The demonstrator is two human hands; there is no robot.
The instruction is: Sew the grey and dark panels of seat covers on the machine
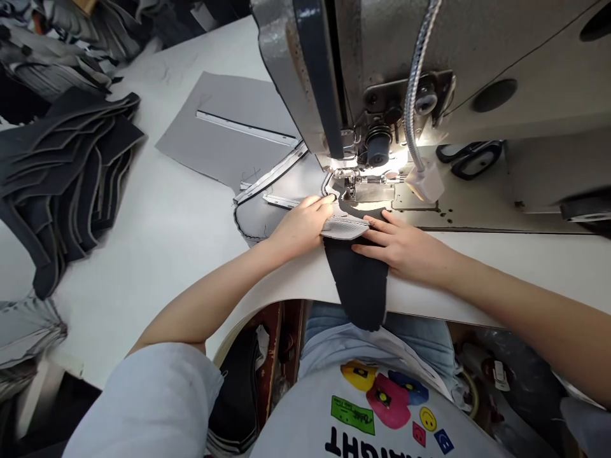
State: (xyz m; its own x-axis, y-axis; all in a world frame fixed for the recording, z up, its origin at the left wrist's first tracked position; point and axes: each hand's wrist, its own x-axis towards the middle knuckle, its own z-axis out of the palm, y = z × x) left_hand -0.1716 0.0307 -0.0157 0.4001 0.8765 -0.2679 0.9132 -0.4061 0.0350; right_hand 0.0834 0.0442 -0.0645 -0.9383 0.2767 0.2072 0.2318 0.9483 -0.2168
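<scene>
Under the sewing machine's presser foot (pixel 351 189) lies the edge of a black fabric piece (pixel 360 280), whose rounded end hangs over the table's front edge. A grey fabric panel (pixel 238 124) with white zipper-like strips spreads to the left of the needle. Close to the foot, my left hand (pixel 305 222) has its fingers closed on a folded light grey part (pixel 346 226) of this work. My right hand (pixel 405 248) rests flat with its fingers apart, touching the black piece and the grey fold's tip. What lies beneath my left fingers is hidden.
Black-handled scissors (pixel 477 159) lie on the machine bed to the right. A flexible lamp (pixel 424 181) lights the needle area. Stacked dark fabric pieces (pixel 71 178) sit on the white table (pixel 157 242) at left, with more grey cloth (pixel 52 57) behind.
</scene>
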